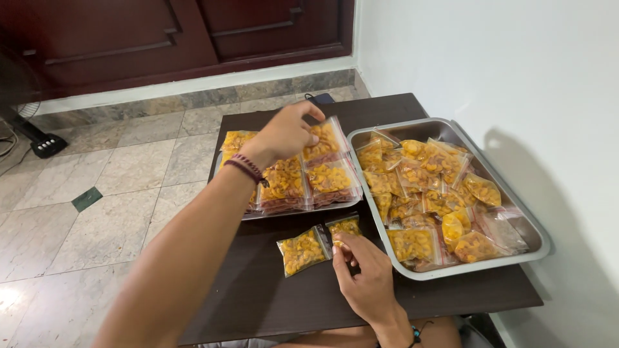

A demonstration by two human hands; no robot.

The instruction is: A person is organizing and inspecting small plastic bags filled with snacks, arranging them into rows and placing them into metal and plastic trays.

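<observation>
My left hand (288, 131) reaches across the dark table and its fingertips pinch the top edge of a clear packet of yellow snacks (324, 143) lying on neat stacks of such packets (303, 180) on a flat tray. My right hand (365, 273) rests near the table's front, fingers closed on the edge of a small snack packet (344, 226). Another small packet (302, 251) lies flat on the table just left of that hand.
A deep steel tray (532, 243) at the right holds several loose packets of yellow snacks. The dark wooden table (271, 296) stands against a white wall. A dark object (320, 98) lies at the table's far edge. Marble floor and a fan base (46, 145) are to the left.
</observation>
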